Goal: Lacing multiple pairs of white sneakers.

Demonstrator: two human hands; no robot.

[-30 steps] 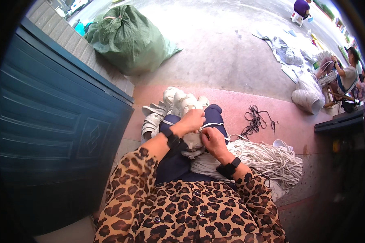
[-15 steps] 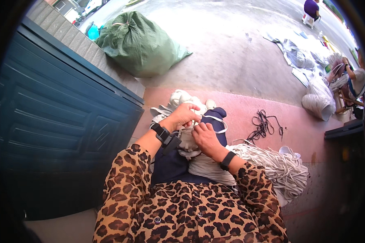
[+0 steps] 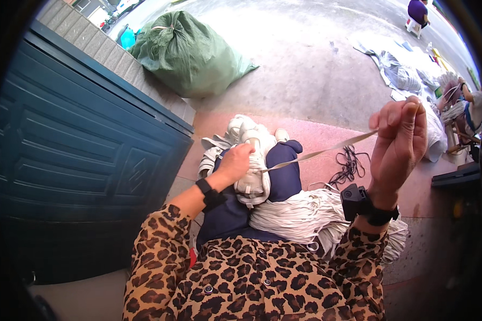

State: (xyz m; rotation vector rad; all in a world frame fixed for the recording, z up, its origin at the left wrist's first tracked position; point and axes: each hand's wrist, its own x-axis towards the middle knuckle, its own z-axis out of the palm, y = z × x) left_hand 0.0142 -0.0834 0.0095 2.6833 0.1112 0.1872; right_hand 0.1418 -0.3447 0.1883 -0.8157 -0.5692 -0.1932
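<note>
Closest on my feed is the wearer's leopard-print shirt (image 3: 241, 278), with dark blue trousers (image 3: 284, 176) beyond it. A thick bundle of off-white laces (image 3: 292, 214) lies across the lap and spills to the right. Ahead of it I have the white shoe (image 3: 251, 188) resting between the thighs. The left hand (image 3: 234, 165) is curled against its left side; I can't tell from here whether those fingers are clamped on anything. The right hand (image 3: 397, 140) is raised well off to the right, fingers closed together on a pale flat lace (image 3: 321, 153), which runs taut down to the shoe.

Past the knees I see more white shoes (image 3: 241, 128) clustered together, and a tangle of black cords (image 3: 352, 167) on the pink floor (image 3: 316, 132). A dark blue panelled door (image 3: 91, 160) fills my left. Farther out sit a tied green sack (image 3: 193, 56) and, at right, a co-worker (image 3: 474, 109). Farthest, someone in purple (image 3: 416, 10) sits on a white stool (image 3: 413, 27).
</note>
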